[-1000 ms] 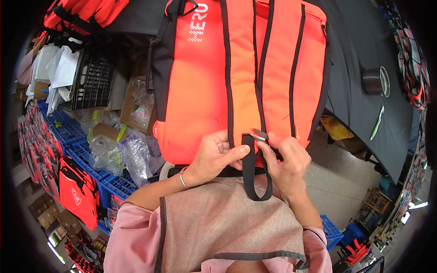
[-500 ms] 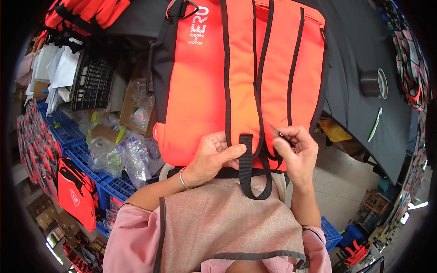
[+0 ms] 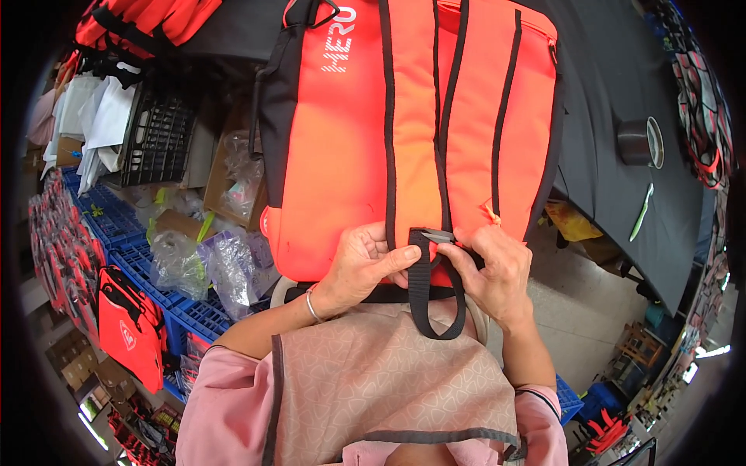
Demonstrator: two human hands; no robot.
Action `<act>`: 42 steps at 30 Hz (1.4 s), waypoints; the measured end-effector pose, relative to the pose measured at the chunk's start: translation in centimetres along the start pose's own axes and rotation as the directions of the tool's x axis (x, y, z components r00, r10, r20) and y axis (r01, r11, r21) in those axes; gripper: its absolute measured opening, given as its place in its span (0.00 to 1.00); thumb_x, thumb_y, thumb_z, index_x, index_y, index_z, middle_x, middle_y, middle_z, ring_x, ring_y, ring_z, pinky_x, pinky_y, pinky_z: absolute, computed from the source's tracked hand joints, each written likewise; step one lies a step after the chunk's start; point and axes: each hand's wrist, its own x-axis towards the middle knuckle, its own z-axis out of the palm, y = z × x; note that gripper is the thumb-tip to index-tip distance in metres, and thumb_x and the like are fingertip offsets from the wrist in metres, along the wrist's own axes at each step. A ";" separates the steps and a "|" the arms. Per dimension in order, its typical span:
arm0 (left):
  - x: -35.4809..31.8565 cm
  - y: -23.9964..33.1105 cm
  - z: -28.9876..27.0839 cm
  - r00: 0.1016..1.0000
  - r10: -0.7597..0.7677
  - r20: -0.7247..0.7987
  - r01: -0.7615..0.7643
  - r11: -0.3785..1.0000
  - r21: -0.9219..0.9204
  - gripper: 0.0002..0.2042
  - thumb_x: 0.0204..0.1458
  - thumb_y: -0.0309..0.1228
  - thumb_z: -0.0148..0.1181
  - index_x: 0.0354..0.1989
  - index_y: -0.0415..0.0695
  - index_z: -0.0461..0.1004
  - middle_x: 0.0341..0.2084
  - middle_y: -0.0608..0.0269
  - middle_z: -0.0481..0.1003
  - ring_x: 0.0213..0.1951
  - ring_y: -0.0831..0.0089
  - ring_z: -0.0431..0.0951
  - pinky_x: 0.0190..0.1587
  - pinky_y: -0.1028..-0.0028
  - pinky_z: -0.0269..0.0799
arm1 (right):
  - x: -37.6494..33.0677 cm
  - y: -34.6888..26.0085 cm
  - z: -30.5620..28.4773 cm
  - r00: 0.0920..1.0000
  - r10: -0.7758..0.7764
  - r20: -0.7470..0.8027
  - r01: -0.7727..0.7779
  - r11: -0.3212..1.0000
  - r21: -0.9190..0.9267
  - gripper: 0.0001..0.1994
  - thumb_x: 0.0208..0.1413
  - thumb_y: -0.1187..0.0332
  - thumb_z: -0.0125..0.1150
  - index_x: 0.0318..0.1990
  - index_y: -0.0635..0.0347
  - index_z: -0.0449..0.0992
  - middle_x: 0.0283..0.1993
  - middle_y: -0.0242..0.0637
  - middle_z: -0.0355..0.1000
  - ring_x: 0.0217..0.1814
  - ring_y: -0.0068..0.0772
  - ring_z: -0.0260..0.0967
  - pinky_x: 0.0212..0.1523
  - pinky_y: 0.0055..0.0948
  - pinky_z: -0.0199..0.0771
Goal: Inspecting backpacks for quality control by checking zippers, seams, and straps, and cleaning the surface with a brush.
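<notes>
A bright red-orange backpack with black trim lies in front of me, its two padded shoulder straps facing up. My left hand pinches the lower end of the left strap, thumb on top, where a black webbing loop is sewn on and hangs over my apron. In my right hand are small thread snips, with the pointed metal blades toward the strap's stitched end. The blades lie at the top corner of the webbing; whether they touch a thread is too small to tell.
A dark-covered table to the right carries a black cup and a green-handled tool. At left are a black crate, clear plastic bags on blue pallets, and another red bag.
My right hand has moved left and turned, bringing the snips from beside the strap to its webbing end. My left hand keeps its hold in the same place.
</notes>
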 end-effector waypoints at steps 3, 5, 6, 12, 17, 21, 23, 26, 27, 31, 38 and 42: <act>0.0 -0.1 -0.1 1.000 0.007 0.001 -0.007 1.000 0.024 0.13 0.57 0.30 0.64 0.46 0.35 0.76 0.34 0.61 0.80 0.31 0.80 0.80 0.29 0.81 0.80 | 0.0 0.3 -0.3 0.998 0.060 0.025 -0.062 0.994 0.086 0.12 0.44 0.67 0.74 0.34 0.62 0.79 0.24 0.36 0.73 0.25 0.35 0.72 0.26 0.31 0.71; 0.0 -0.1 -0.2 1.000 0.021 0.012 -0.022 0.999 0.024 0.13 0.57 0.30 0.64 0.46 0.35 0.76 0.34 0.61 0.80 0.31 0.80 0.80 0.29 0.81 0.79 | 0.0 0.3 -0.2 0.994 0.100 0.039 -0.105 0.985 0.140 0.13 0.44 0.66 0.74 0.34 0.62 0.79 0.24 0.36 0.73 0.25 0.35 0.72 0.27 0.31 0.71; 0.0 -0.1 -0.2 1.000 0.021 0.012 -0.021 0.999 0.023 0.13 0.57 0.30 0.64 0.46 0.35 0.76 0.34 0.61 0.80 0.31 0.80 0.80 0.29 0.81 0.79 | -0.1 0.2 -0.1 0.991 0.132 0.023 -0.134 0.973 0.190 0.12 0.44 0.66 0.75 0.33 0.63 0.79 0.24 0.37 0.73 0.25 0.36 0.73 0.27 0.31 0.72; 0.1 -0.2 -0.2 1.000 0.003 -0.009 -0.003 1.000 0.023 0.13 0.56 0.30 0.64 0.46 0.35 0.76 0.34 0.61 0.80 0.30 0.80 0.80 0.28 0.80 0.79 | 0.0 0.3 0.2 0.998 0.065 -0.003 -0.065 0.994 0.088 0.12 0.44 0.66 0.75 0.31 0.64 0.78 0.25 0.38 0.74 0.25 0.36 0.73 0.28 0.30 0.73; 0.1 -0.3 -0.4 0.999 0.026 0.039 -0.026 1.000 0.004 0.14 0.56 0.30 0.64 0.47 0.35 0.75 0.34 0.61 0.80 0.30 0.80 0.80 0.29 0.81 0.79 | -0.2 0.6 0.3 0.970 0.243 -0.031 -0.222 0.926 0.305 0.13 0.45 0.65 0.74 0.31 0.64 0.78 0.26 0.38 0.74 0.26 0.36 0.74 0.28 0.31 0.72; 0.3 -0.3 -0.3 1.000 0.007 0.006 -0.007 1.000 0.022 0.14 0.57 0.30 0.64 0.47 0.35 0.75 0.34 0.61 0.80 0.30 0.80 0.80 0.29 0.80 0.79 | 0.0 1.3 0.7 0.997 0.070 0.045 -0.077 0.984 0.163 0.11 0.45 0.67 0.74 0.31 0.64 0.78 0.26 0.38 0.74 0.26 0.37 0.72 0.27 0.31 0.71; 0.3 -0.6 -0.5 1.000 0.026 0.016 -0.026 0.999 0.032 0.13 0.58 0.30 0.63 0.47 0.35 0.75 0.34 0.61 0.80 0.31 0.80 0.80 0.29 0.80 0.79 | 0.1 1.4 0.1 0.993 0.117 -0.025 -0.114 0.989 0.092 0.10 0.45 0.69 0.74 0.30 0.64 0.77 0.25 0.39 0.73 0.25 0.37 0.71 0.28 0.31 0.71; 0.2 -0.6 -0.4 0.999 0.040 -0.001 -0.040 0.999 -0.001 0.14 0.61 0.33 0.59 0.48 0.35 0.74 0.34 0.61 0.80 0.31 0.79 0.80 0.30 0.79 0.79 | -0.6 1.6 -0.8 0.922 0.382 0.072 -0.377 0.837 0.396 0.17 0.41 0.68 0.78 0.37 0.61 0.77 0.30 0.30 0.75 0.29 0.27 0.72 0.32 0.26 0.71; 0.3 -0.6 -0.2 0.999 0.043 0.001 -0.043 0.999 -0.002 0.14 0.61 0.33 0.59 0.48 0.35 0.74 0.34 0.61 0.80 0.31 0.79 0.80 0.30 0.79 0.79 | -0.9 1.3 -1.3 0.837 0.504 0.214 -0.522 0.616 0.590 0.22 0.37 0.67 0.80 0.41 0.60 0.77 0.34 0.26 0.76 0.32 0.23 0.72 0.34 0.24 0.71; 0.6 -1.1 0.0 0.997 0.068 -0.044 -0.067 0.997 0.025 0.16 0.65 0.39 0.50 0.49 0.37 0.73 0.34 0.63 0.78 0.33 0.78 0.80 0.30 0.79 0.79 | -0.9 0.3 -2.6 0.911 -0.193 0.365 -0.121 0.720 0.683 0.39 0.26 0.63 0.86 0.52 0.64 0.75 0.48 0.39 0.77 0.38 0.28 0.76 0.40 0.22 0.75; 0.8 -1.4 0.0 0.982 0.164 -0.093 -0.144 0.971 0.191 0.18 0.68 0.41 0.43 0.46 0.37 0.71 0.34 0.64 0.76 0.31 0.78 0.80 0.30 0.76 0.82 | -1.5 1.5 -5.4 0.803 -0.033 0.595 -0.345 0.789 0.509 0.09 0.40 0.77 0.73 0.31 0.65 0.80 0.28 0.35 0.76 0.30 0.28 0.76 0.33 0.27 0.74; 0.8 -1.4 -0.1 0.988 0.147 -0.039 -0.141 0.983 0.119 0.19 0.68 0.42 0.43 0.46 0.37 0.71 0.32 0.64 0.75 0.31 0.73 0.81 0.28 0.78 0.80 | 2.3 1.3 -6.9 0.985 0.126 0.121 -0.161 0.924 0.347 0.06 0.41 0.79 0.71 0.27 0.62 0.79 0.26 0.33 0.74 0.26 0.26 0.72 0.29 0.25 0.69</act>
